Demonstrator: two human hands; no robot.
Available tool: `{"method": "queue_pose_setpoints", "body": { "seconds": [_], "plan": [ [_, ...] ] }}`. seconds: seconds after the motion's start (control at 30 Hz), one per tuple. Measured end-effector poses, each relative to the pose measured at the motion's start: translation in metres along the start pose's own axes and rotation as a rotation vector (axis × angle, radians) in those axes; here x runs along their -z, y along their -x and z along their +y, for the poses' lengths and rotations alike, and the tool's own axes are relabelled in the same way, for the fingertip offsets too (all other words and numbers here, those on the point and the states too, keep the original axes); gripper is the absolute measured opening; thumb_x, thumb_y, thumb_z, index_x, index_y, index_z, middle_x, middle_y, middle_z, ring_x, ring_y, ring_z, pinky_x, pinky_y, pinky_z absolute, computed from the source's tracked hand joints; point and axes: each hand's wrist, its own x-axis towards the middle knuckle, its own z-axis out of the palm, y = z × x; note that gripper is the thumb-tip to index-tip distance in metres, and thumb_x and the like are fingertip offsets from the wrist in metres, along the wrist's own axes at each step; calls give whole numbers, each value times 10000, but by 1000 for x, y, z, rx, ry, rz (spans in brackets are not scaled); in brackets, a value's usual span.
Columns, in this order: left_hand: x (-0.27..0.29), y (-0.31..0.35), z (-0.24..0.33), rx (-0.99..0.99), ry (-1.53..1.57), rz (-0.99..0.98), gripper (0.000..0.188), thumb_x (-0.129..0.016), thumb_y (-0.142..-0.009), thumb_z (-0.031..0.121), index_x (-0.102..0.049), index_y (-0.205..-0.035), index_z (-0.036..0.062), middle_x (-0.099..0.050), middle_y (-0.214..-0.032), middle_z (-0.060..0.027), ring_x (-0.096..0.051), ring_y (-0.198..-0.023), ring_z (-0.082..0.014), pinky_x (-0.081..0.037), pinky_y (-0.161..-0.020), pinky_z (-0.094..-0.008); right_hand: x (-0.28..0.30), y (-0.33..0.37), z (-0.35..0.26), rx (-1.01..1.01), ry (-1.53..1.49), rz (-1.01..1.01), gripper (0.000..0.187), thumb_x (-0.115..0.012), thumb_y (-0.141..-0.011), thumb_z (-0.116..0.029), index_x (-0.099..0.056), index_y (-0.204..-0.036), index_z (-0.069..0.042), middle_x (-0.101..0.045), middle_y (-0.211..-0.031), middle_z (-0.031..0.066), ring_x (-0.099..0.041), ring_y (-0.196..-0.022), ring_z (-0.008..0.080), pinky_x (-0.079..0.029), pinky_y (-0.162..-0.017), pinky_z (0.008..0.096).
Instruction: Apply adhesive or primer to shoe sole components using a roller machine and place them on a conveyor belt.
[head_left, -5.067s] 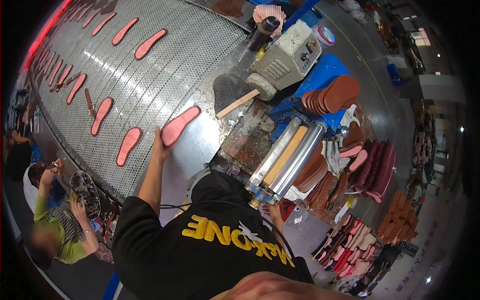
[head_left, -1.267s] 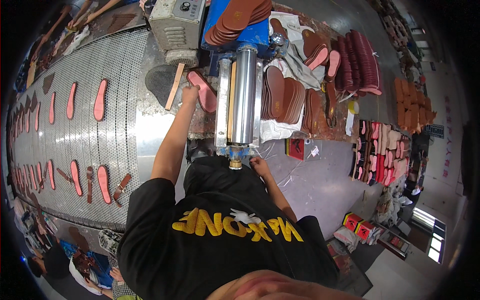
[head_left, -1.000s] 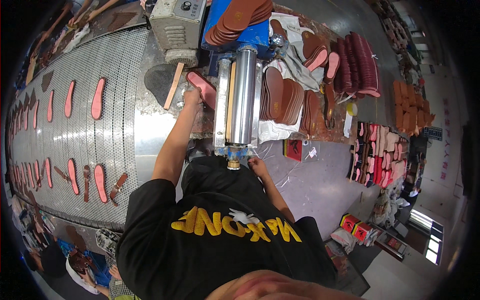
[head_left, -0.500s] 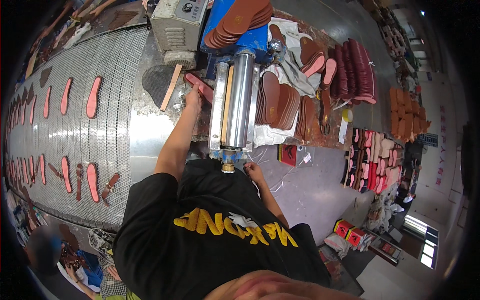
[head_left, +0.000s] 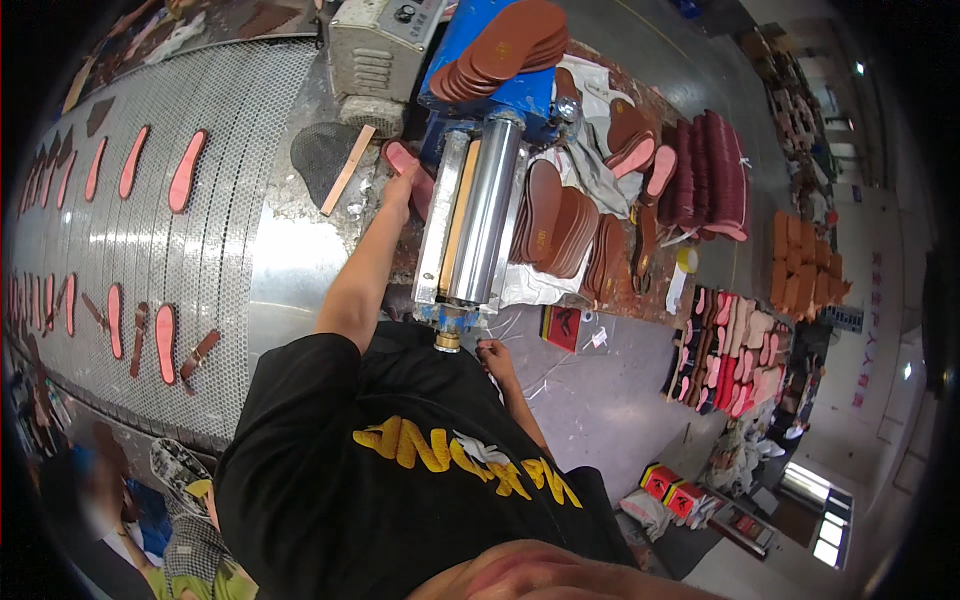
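My left hand is closed round a pink-faced insole, just left of a roller machine with a shiny steel cylinder. The insole's lower part lies close beside the machine's metal side frame, and my fingers are partly hidden. Below the brass fitting at the machine's near end, my right hand is held low with its fingers curled. Whatever it may hold is hidden. Left of my left hand, a wooden strip lies beside a dark mesh piece.
A mesh conveyor carrying pink insoles and brown straps runs at the left. Brown insoles are piled on the blue housing; more brown insoles and maroon bundles lie on the right-hand bench. Another person is at lower left.
The insole in my left hand has turned more upright and sits nearer the roller machine's frame. The whole view has tilted slightly. My right hand stays near the brass fitting.
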Motion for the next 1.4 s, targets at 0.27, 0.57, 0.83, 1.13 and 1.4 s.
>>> {"method": "queue_pose_setpoints", "body": {
  "seconds": [0.27,0.57,0.83,1.13,1.4],
  "plan": [
    [42,68,34,251,142,-97,535,-670,-751,427,-518,-1156,111,-580,-1140,-92,-536,-1054,-255,-399,-896,-437,-5,4,-9,19,7,-6,130,-554,-828,-96,-553,-949,-51,-544,-680,8,-466,-519,76,-372,-446,220],
    [223,166,47,-74,863,-31,423,-609,-820,345,-504,-1109,54,-562,-1138,-129,-512,-1100,-317,-377,-959,-513,9,-15,-33,136,196,-109,68,-536,-826,-106,-544,-871,-56,-533,-629,12,-463,-466,81,-372,-390,228],
    [350,249,55,-462,1177,447,535,-547,-847,294,-339,-1273,45,-351,-1339,-156,-394,-1216,-342,-308,-1006,-577,23,-35,-62,23,337,-221,160,-535,-845,-152,-549,-715,-61,-527,-575,15,-488,-444,105,-377,-388,246],
    [393,267,37,-224,1262,603,581,-521,-852,173,-211,-1328,47,-356,-1313,-187,-453,-1147,-391,-402,-942,-551,24,-44,-65,-8,406,-239,153,-585,-806,-190,-582,-746,-49,-571,-614,35,-538,-493,125,-416,-418,259],
    [457,260,35,-295,-449,1128,390,-588,-760,253,-556,-1041,-16,-608,-978,-188,-598,-945,-326,-476,-828,-385,16,-25,-61,-47,340,-175,171,-566,-826,-210,-579,-760,-53,-574,-631,32,-549,-531,123,-423,-446,252]
  ]
}}
